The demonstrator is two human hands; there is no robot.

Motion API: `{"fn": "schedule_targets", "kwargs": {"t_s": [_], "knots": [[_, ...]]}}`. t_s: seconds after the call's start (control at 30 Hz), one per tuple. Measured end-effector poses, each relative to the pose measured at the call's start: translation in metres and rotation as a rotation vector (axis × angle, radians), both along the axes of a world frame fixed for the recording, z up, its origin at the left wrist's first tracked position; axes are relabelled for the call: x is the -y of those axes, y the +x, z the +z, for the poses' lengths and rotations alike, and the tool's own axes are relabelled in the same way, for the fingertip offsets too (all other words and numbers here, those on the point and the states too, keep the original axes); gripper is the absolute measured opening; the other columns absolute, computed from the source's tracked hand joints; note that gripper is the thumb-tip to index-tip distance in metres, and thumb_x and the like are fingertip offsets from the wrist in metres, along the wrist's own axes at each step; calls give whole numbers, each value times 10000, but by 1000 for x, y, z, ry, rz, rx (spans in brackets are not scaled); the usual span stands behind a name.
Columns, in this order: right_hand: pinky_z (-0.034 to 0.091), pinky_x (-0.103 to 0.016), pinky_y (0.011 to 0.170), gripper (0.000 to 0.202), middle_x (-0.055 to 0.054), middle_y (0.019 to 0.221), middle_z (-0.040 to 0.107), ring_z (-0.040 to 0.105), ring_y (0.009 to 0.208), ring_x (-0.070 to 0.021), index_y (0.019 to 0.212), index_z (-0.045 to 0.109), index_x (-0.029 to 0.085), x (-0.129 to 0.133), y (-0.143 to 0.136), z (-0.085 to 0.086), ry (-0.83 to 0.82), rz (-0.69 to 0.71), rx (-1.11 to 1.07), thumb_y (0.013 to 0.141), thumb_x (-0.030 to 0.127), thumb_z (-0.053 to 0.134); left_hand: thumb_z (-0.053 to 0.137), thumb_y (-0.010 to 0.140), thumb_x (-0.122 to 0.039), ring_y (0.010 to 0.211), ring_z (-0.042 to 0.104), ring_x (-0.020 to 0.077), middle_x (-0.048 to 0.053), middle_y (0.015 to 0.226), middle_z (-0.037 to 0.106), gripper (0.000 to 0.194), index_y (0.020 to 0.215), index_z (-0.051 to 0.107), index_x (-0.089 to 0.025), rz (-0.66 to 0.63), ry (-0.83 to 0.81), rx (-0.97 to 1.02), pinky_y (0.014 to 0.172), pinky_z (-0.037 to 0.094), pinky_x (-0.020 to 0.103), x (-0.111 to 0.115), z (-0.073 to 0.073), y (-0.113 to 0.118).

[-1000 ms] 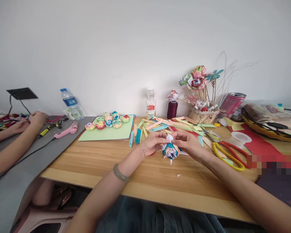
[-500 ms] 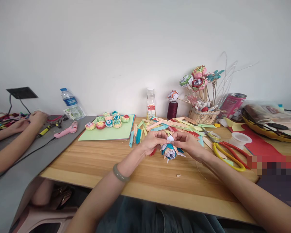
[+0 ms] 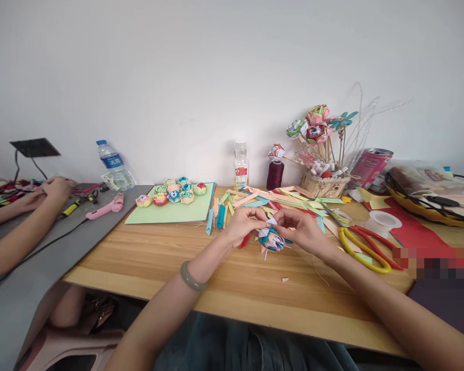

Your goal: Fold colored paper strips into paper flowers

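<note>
counts, left to right: one co-worker's pair of hands at the far left over a gray mat, one water bottle, one pink glue gun, one green sheet carrying about nine small paper flowers, one loose pile of paper strips, one clear small bottle, one dark thread spool, one basket of paper blooms on sticks, one red can, two scissors, yellow-handled and red-handled, one red sheet.

paper flower: multi-layer folded piece, teal, peach and white petals, pointed tips sticking out below, white tip on top. sits just above the wooden table, front of the strip pile, between both hands.

left hand: fingers curled in, thumb and fingertips pinching the flower's top left edge. jade-coloured bangle on that wrist.

right hand: fingers curled, pinching the top right of the same flower. both hands closed on it, nearly touching each other at the white tip.
</note>
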State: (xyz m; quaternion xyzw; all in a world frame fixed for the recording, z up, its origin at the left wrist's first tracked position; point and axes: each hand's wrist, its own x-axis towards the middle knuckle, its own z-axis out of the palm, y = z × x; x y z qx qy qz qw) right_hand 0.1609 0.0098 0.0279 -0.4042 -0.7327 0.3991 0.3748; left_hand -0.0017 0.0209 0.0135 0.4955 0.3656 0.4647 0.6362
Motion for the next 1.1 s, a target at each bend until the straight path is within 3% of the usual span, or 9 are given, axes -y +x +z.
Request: {"fn": "schedule_targets", "kwargs": {"t_s": [0.27, 0.4, 0.5, 0.67, 0.77, 0.83, 0.93, 1.0, 1.1], "knots": [[377, -230, 502, 155, 7, 596, 520, 464, 537, -110, 673, 492, 184, 1, 1, 0, 208, 5, 129, 766, 303, 525, 709, 548, -211, 463, 494, 55, -32, 537, 544, 186, 605, 559, -116, 3, 144, -96, 468, 391, 183, -2, -4, 0], [366, -221, 492, 106, 16, 610, 508, 452, 541, -107, 695, 473, 192, 0, 3, -4, 311, -40, 141, 783, 247, 498, 660, 622, -205, 587, 527, 69, 9, 735, 605, 150, 740, 607, -130, -22, 237, -127, 544, 421, 188, -1, -3, 1], [371, -222, 496, 82, 20, 608, 517, 455, 525, -105, 710, 476, 196, -1, 7, -6, 435, -83, 165, 791, 199, 472, 608, 708, -332, 697, 552, 89, 37, 889, 599, 272, 916, 609, -157, -117, 156, -98, 584, 435, 190, 3, 0, 1], [440, -267, 585, 96, -19, 701, 606, 561, 628, -143, 721, 505, 205, -2, 10, -8, 565, -88, 127, 810, 185, 476, 638, 671, -463, 656, 577, 127, 43, 834, 572, 543, 1118, 519, -178, -394, 12, -152, 523, 447, 226, 7, 2, 0], [451, -330, 745, 66, -65, 904, 614, 572, 874, -200, 731, 547, 211, -2, 8, -4, 589, -96, 54, 793, 227, 532, 691, 633, -393, 666, 568, 119, 33, 874, 567, 532, 1090, 512, -189, -250, 170, -217, 584, 466, 259, 5, 0, 0], [449, -326, 724, 73, -67, 915, 594, 554, 875, -203, 774, 575, 211, -1, 7, 0, 473, -151, 3, 775, 283, 567, 715, 612, -347, 771, 571, 142, 37, 924, 551, 460, 1000, 534, -179, -59, 365, -335, 703, 477, 299, 3, -1, 0], [430, -277, 587, 207, -34, 759, 582, 535, 669, -152, 779, 586, 190, -1, 7, 5, 72, -106, -68, 794, 390, 534, 730, 597, -297, 997, 523, 206, 54, 1022, 497, 391, 920, 538, -187, 181, 651, -603, 875, 437, 365, 2, -3, 1], [411, -258, 557, 297, -15, 667, 564, 505, 585, -121, 693, 578, 172, -2, 7, 6, -154, 6, -105, 799, 442, 515, 727, 600, -296, 1063, 491, 229, 63, 1095, 447, 407, 942, 527, -202, 240, 756, -766, 898, 431, 392, 4, -3, 1], [381, -235, 534, 320, 3, 621, 549, 477, 546, -94, 632, 558, 164, -4, 7, 2, -301, 73, -197, 749, 461, 583, 729, 589, -324, 1071, 485, 247, 70, 1153, 398, 490, 1005, 494, -219, 225, 803, -924, 859, 456, 410, 7, -3, 1]]}}
